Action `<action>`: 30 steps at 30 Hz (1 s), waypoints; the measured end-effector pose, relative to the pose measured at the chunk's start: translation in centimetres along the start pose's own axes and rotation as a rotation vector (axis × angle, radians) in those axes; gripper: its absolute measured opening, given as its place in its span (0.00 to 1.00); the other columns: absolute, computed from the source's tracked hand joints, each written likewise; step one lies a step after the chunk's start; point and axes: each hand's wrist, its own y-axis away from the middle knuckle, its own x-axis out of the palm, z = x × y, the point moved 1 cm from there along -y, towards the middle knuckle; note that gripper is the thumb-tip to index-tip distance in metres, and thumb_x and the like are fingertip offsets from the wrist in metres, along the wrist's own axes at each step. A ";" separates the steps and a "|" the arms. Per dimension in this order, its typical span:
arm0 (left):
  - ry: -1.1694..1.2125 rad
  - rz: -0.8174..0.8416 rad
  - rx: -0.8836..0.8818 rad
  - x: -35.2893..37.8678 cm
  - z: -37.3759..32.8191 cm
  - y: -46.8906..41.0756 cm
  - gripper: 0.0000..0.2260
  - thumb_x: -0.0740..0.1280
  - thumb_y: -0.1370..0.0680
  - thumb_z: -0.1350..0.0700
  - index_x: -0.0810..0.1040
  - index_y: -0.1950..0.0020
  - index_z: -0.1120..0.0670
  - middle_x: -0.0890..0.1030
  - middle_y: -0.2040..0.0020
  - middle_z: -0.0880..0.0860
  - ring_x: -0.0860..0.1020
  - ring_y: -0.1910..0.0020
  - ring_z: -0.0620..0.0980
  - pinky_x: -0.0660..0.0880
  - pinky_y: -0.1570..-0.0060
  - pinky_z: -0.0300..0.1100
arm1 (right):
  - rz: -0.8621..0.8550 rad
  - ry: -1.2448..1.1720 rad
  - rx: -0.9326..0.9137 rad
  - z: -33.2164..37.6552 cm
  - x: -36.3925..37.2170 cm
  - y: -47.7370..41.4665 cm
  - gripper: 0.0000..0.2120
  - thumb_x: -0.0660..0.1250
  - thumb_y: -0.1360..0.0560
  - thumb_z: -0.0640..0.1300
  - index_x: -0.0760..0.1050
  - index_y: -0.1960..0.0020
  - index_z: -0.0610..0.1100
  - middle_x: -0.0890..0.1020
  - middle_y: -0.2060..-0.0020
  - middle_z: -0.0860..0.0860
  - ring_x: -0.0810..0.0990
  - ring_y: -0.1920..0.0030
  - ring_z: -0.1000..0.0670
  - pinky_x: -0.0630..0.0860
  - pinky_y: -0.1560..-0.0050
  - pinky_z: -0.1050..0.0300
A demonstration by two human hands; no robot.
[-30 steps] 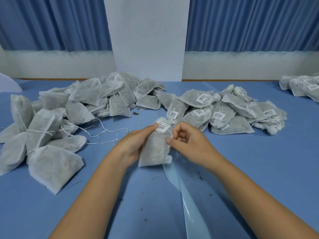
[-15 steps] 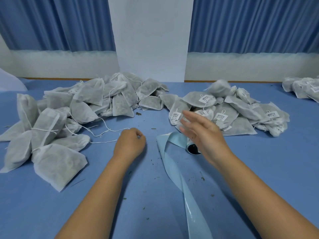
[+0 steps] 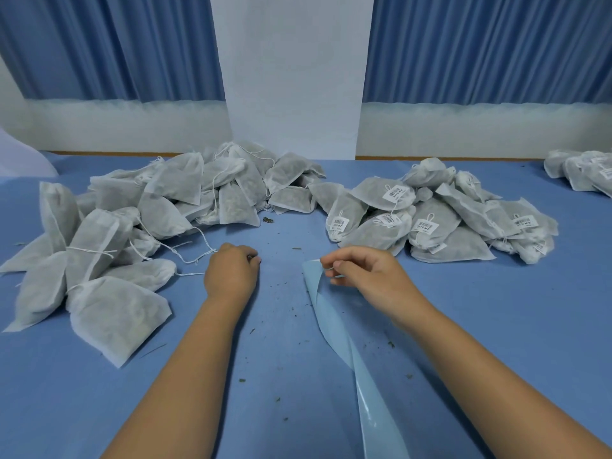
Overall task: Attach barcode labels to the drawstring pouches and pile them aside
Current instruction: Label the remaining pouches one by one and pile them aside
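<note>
Pouches (image 3: 172, 207) heaped on blue table (image 3: 281, 376), blue curtains (image 3: 116, 44) behind

A pouch heap (image 3: 149, 220) is lying on the desk's (image 3: 496, 326) left, a labelled pile (image 3: 430, 223) on its right, and a third pile (image 3: 583, 173) at the far right edge. Before them, the left grip (image 3: 230, 273) is resting on the desk. Right of it, the right grip (image 3: 364, 276) is pinching a strip's (image 3: 334, 319) far end, the strip running down to the near edge.
</note>
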 end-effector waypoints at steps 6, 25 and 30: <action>-0.059 -0.048 -0.017 0.4 -0.1 -0.2 0.10 0.61 0.19 0.63 0.82 0.46 0.57 0.80 0.45 0.57 0.77 0.50 0.58 0.69 0.59 0.45 | 0.010 0.012 0.005 -0.1 -0.1 0.1 0.12 0.63 0.21 0.32 0.83 0.53 0.42 0.85 0.58 0.50 0.83 0.56 0.55 0.81 0.48 0.60; 0.377 -0.013 0.661 -3.1 -7.6 6.8 0.09 0.63 0.18 0.57 0.74 0.39 0.54 0.74 0.51 0.41 0.72 0.59 0.35 0.65 0.56 0.36 | 0.061 0.038 -0.020 -1.2 -0.5 -0.5 0.25 0.68 0.26 0.33 0.72 0.32 0.49 0.85 0.59 0.52 0.83 0.59 0.53 0.76 0.53 0.59; 0.317 0.026 0.802 -2.7 -8.7 8.0 0.07 0.64 0.19 0.59 0.78 0.42 0.57 0.79 0.49 0.49 0.74 0.52 0.46 0.70 0.49 0.43 | 0.100 0.045 -0.115 -0.5 -0.1 -0.1 0.19 0.62 0.23 0.30 0.83 0.56 0.52 0.86 0.61 0.55 0.82 0.58 0.58 0.76 0.55 0.66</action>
